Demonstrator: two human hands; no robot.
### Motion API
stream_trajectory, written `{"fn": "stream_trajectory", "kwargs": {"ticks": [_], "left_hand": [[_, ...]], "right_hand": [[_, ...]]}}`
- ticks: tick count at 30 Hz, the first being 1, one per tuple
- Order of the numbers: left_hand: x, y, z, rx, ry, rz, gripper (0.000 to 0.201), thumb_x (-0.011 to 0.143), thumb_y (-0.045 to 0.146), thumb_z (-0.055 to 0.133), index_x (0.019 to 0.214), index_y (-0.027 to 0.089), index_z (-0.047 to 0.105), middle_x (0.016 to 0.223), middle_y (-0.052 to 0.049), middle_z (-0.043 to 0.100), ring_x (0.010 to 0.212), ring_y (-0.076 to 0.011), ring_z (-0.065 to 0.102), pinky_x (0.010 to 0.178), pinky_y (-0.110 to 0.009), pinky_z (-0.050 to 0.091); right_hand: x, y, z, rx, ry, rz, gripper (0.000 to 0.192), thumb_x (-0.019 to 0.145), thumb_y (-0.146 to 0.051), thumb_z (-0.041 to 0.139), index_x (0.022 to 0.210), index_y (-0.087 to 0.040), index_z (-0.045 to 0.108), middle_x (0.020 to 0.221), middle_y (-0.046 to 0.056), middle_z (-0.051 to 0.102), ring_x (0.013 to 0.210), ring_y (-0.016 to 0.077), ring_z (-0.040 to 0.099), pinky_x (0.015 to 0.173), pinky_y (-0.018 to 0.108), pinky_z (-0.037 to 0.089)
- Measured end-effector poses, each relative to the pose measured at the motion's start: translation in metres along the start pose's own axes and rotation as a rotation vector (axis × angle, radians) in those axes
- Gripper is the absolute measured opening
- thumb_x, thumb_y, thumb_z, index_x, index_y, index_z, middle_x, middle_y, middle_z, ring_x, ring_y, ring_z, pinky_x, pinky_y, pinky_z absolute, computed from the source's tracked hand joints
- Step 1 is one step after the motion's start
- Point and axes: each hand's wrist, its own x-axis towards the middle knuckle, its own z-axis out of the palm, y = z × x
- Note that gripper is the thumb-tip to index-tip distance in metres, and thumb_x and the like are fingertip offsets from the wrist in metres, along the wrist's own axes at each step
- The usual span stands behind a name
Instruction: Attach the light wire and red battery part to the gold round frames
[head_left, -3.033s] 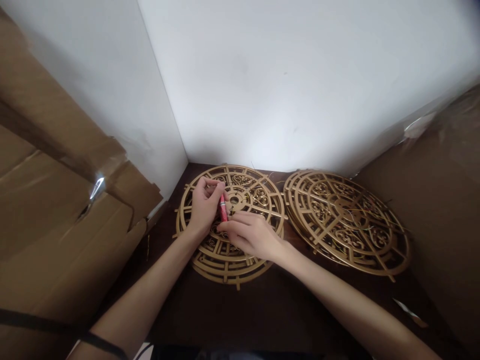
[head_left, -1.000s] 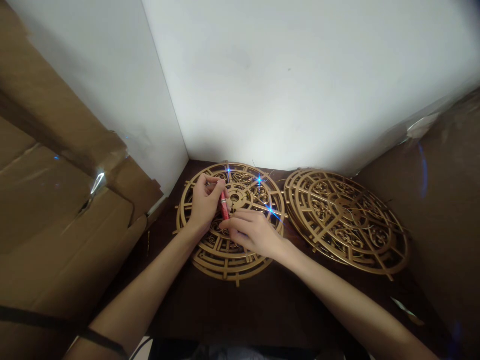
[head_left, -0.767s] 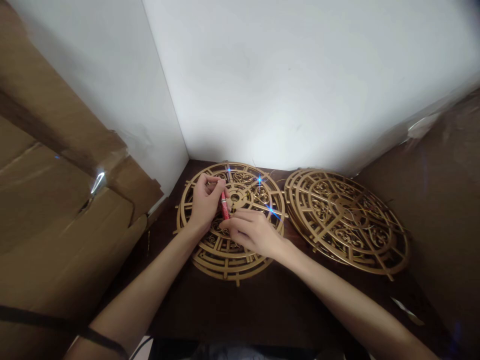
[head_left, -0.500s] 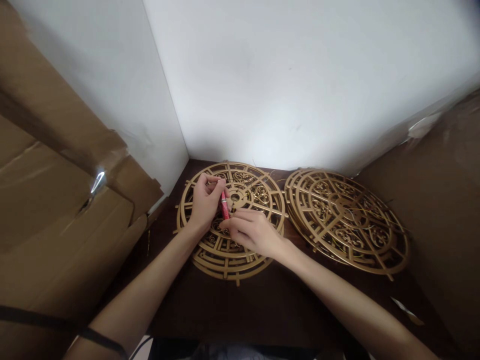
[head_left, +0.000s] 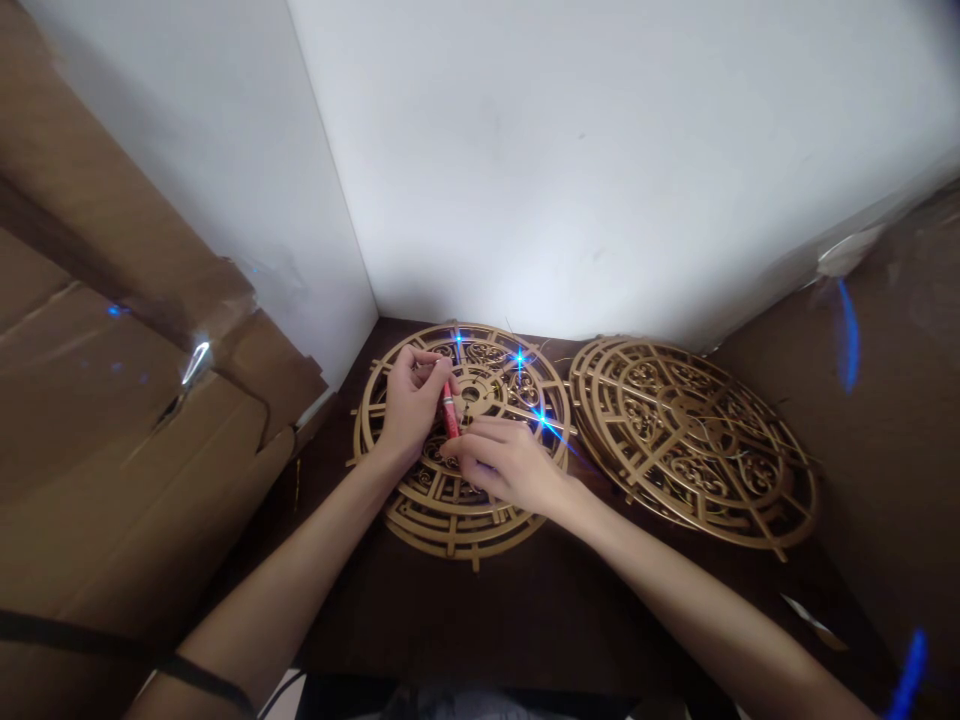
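Between my two hands is a slim red cylinder (head_left: 449, 413) with a pale band, battery-like in shape. My left hand (head_left: 417, 395) pinches its upper end with thumb and fingers. The fingers of my right hand (head_left: 504, 458) are closed at its lower end; whatever else they pinch is hidden. Both hands are over a gold openwork disc (head_left: 480, 390) with scrollwork and a ring-shaped hub, lying on another gold disc (head_left: 450, 548). Blue points of light (head_left: 543, 419) shine on the upper disc's back and right side.
More gold discs (head_left: 690, 440) lie stacked at the right, with thin wires across the top one. A small pointed tool (head_left: 814, 622) lies on the dark table (head_left: 600, 620) at front right. Cardboard stands left (head_left: 150, 450) and right (head_left: 885, 400); a white wall (head_left: 570, 180) rises behind.
Several blue lights have come on at the disc under my hands, with blue glints on the cardboard at both sides. My hands have hardly moved.
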Motion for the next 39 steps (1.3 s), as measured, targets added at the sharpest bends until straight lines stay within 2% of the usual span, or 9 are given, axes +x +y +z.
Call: {"fn": "stream_trajectory", "kwargs": {"ticks": [31,39], "left_hand": [[0.0023,-0.0040,-0.0022,0.024,-0.002,0.010,0.024,0.077,0.030,0.062,0.083,0.020,0.040,0.055,0.006,0.056,0.035,-0.0092,0.051,0.034,-0.018,0.040],[0.0022,-0.0038,-0.0022,-0.016,-0.043,0.005,0.026,0.078,0.030,0.061,0.082,0.021,0.037,0.056,0.007,0.057,0.033,-0.0096,0.050,0.032,-0.019,0.039]], "right_hand": [[0.0010,-0.0011,-0.0004,-0.027,0.018,-0.001,0.021,0.091,-0.015,0.042,0.093,-0.015,0.063,0.072,0.003,0.060,0.067,0.0134,0.052,0.062,0.025,0.045],[0.0020,-0.0020,0.0008,-0.014,0.061,-0.010,0.019,0.088,-0.012,0.045,0.093,-0.013,0.062,0.072,0.004,0.060,0.065,0.0125,0.051,0.061,0.023,0.044]]}}
